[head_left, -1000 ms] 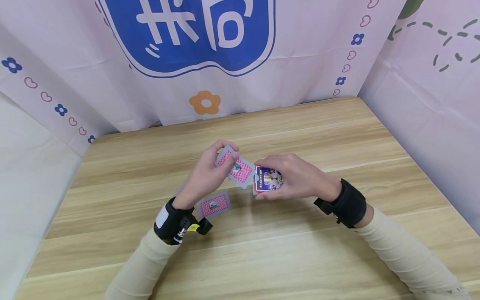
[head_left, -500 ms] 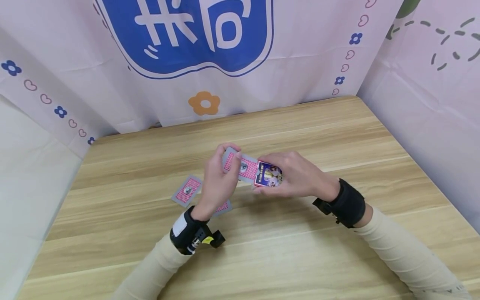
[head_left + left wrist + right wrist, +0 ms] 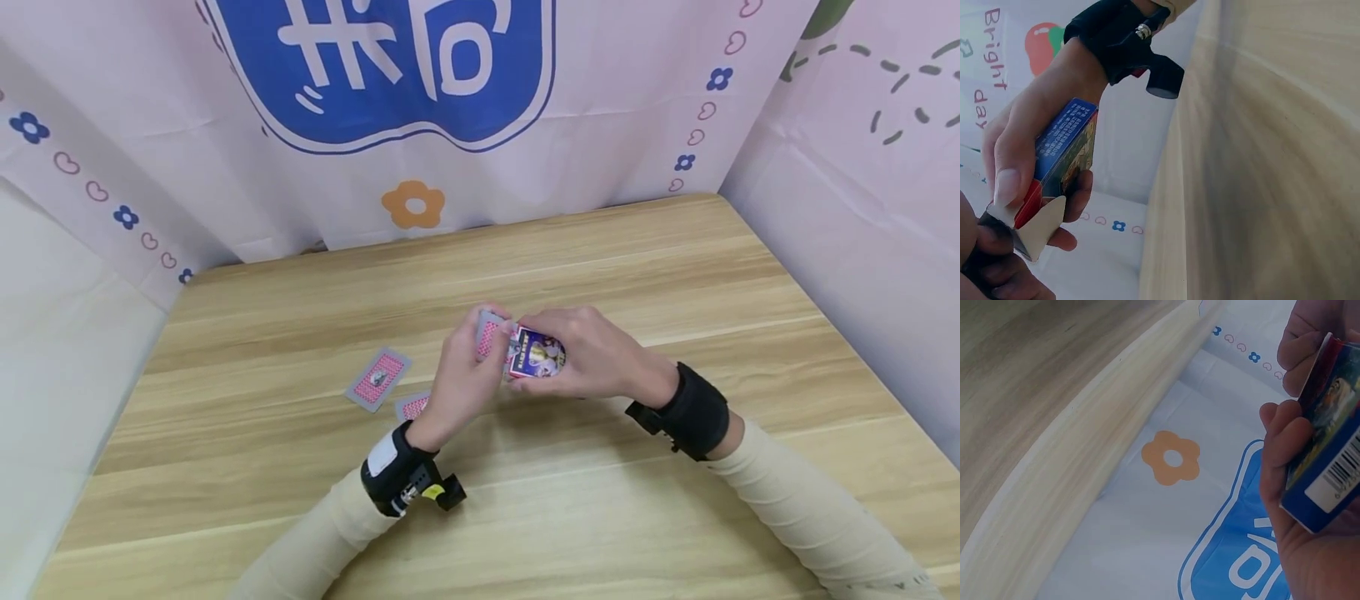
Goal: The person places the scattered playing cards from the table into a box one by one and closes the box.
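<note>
My right hand (image 3: 603, 357) grips a blue and red playing-card box (image 3: 540, 354) around its sides, above the table. My left hand (image 3: 461, 375) pinches red-backed playing cards (image 3: 489, 327), thumb on top, their far end at the box's mouth. Part of these cards is hidden by the left hand and the box. In the left wrist view, a white flap (image 3: 1042, 226) stands out from the box's end, right beside the left fingers. A barcode (image 3: 1338, 474) shows on the box in the right wrist view.
Two red-backed cards lie face down on the wooden table (image 3: 637, 500): one tilted card (image 3: 378, 379) to the left, and another card (image 3: 412, 407) partly behind the left wrist. Printed cloth (image 3: 615, 100) hangs behind the table's far edge.
My left hand has moved right with the cards, and less of them shows outside the box. The tilted card on the table has come into view. The right hand stays nearly still.
</note>
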`<state>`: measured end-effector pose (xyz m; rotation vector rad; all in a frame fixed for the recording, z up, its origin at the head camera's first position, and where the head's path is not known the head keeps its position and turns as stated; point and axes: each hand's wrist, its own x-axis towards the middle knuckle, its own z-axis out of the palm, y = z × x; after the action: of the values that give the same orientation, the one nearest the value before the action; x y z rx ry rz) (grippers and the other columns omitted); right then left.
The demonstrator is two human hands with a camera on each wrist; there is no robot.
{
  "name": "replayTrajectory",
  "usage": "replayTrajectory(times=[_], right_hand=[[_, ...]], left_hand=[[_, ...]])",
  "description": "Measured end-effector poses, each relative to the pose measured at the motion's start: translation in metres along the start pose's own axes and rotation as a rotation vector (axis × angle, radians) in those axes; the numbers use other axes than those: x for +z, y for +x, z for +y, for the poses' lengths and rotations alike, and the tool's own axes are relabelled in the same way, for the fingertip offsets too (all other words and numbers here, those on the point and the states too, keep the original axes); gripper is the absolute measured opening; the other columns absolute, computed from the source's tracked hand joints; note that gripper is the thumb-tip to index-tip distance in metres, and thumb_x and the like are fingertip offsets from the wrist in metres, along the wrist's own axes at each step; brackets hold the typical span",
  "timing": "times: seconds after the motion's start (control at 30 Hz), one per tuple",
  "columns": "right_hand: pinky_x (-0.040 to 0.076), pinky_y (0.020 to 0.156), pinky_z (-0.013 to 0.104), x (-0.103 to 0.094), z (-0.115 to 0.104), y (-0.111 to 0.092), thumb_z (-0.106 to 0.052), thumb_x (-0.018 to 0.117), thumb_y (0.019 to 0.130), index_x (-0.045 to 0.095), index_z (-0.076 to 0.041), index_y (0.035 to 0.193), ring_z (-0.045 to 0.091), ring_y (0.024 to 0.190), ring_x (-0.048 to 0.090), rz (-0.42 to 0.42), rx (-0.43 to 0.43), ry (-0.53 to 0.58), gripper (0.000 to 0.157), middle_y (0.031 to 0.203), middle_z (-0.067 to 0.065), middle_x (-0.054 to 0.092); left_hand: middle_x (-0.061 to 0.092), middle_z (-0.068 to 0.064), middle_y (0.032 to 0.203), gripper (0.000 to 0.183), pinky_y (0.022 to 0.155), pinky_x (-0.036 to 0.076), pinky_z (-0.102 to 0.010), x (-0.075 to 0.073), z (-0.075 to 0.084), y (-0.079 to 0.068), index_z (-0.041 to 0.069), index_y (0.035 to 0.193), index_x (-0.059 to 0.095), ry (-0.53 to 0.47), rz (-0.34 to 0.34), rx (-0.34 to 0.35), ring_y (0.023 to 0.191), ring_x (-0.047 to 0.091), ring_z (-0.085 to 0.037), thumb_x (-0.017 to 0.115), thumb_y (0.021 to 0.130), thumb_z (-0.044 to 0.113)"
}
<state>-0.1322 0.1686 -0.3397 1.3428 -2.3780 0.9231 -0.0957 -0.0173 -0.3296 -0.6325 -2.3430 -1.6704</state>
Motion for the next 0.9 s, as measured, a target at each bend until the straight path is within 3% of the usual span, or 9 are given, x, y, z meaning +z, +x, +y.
replayTrajectory(times=[0.07,0.17,0.3,0.4,0.53,0.6,0.67,0.8,0.9], right_hand=[[0.052,0.054,0.022,-0.001,0.001,-0.001,-0.046,0.076,0.072,0.063,-0.001,0.11,0.004,0.071,0.057,-0.003,0.003,-0.003,0.06,0.091,0.006,0.068],[0.052,0.053,0.022,-0.005,0.003,-0.001,-0.043,0.078,0.071,0.061,0.001,0.113,0.004,0.07,0.057,0.008,0.009,-0.028,0.063,0.093,0.008,0.068],[0.053,0.055,0.026,-0.013,0.006,-0.001,-0.039,0.082,0.067,0.061,0.003,0.115,0.007,0.073,0.057,0.034,0.023,-0.063,0.067,0.098,0.012,0.068],[0.054,0.059,0.028,-0.016,0.007,-0.002,-0.041,0.081,0.067,0.061,0.003,0.114,0.008,0.078,0.058,0.036,0.024,-0.068,0.067,0.099,0.013,0.068],[0.053,0.057,0.026,-0.012,0.005,0.0,-0.042,0.079,0.07,0.062,0.001,0.115,0.007,0.076,0.057,0.019,-0.013,-0.027,0.065,0.096,0.009,0.067],[0.052,0.055,0.025,-0.009,0.005,0.001,-0.04,0.079,0.07,0.062,0.001,0.115,0.006,0.074,0.056,0.019,-0.035,-0.007,0.064,0.094,0.008,0.067],[0.051,0.054,0.024,-0.01,0.005,0.001,-0.038,0.08,0.07,0.061,0.001,0.117,0.005,0.072,0.055,0.025,-0.042,-0.004,0.064,0.094,0.006,0.066],[0.052,0.055,0.024,-0.015,0.005,0.0,-0.036,0.08,0.069,0.059,0.0,0.119,0.006,0.074,0.056,0.044,-0.02,-0.011,0.066,0.098,0.008,0.066],[0.053,0.057,0.025,-0.018,0.006,-0.001,-0.035,0.08,0.069,0.059,0.0,0.12,0.008,0.078,0.057,0.048,-0.013,-0.005,0.065,0.101,0.01,0.066]], left_hand=[[0.058,-0.013,0.078,0.016,0.05,0.049,-0.031,0.0,-0.007,0.002,-0.002,0.109,0.052,-0.012,-0.042,-0.048,0.061,0.054,-0.016,0.048,0.1,0.01],[0.06,-0.009,0.082,0.025,0.059,0.05,-0.037,-0.007,-0.015,0.005,0.007,0.115,0.05,-0.035,-0.104,-0.189,0.068,0.056,-0.018,0.043,0.102,0.027],[0.054,-0.008,0.08,0.031,0.054,0.039,-0.033,-0.023,-0.016,0.011,0.014,0.108,0.051,-0.017,-0.179,-0.325,0.065,0.047,-0.021,0.036,0.103,0.039],[0.047,-0.01,0.076,0.032,0.05,0.031,-0.031,-0.028,-0.016,0.013,0.014,0.092,0.052,0.022,-0.239,-0.298,0.06,0.04,-0.021,0.035,0.103,0.04],[0.044,-0.009,0.072,0.033,0.049,0.03,-0.03,-0.024,-0.018,0.011,0.015,0.081,0.049,0.031,-0.3,-0.216,0.057,0.038,-0.019,0.039,0.102,0.037],[0.044,-0.007,0.071,0.034,0.051,0.03,-0.03,-0.021,-0.019,0.01,0.014,0.081,0.051,0.011,-0.323,-0.216,0.058,0.039,-0.018,0.041,0.101,0.038],[0.04,-0.005,0.071,0.036,0.053,0.029,-0.03,-0.02,-0.021,0.012,0.011,0.082,0.051,-0.062,-0.366,-0.248,0.06,0.037,-0.018,0.041,0.101,0.041],[0.034,-0.006,0.076,0.041,0.059,0.028,-0.031,-0.028,-0.028,0.018,0.002,0.092,0.051,-0.324,-0.461,-0.376,0.067,0.033,-0.018,0.045,0.099,0.042],[0.032,-0.007,0.078,0.039,0.062,0.028,-0.032,-0.031,-0.034,0.02,-0.001,0.093,0.05,-0.46,-0.527,-0.42,0.07,0.031,-0.02,0.048,0.098,0.038]])
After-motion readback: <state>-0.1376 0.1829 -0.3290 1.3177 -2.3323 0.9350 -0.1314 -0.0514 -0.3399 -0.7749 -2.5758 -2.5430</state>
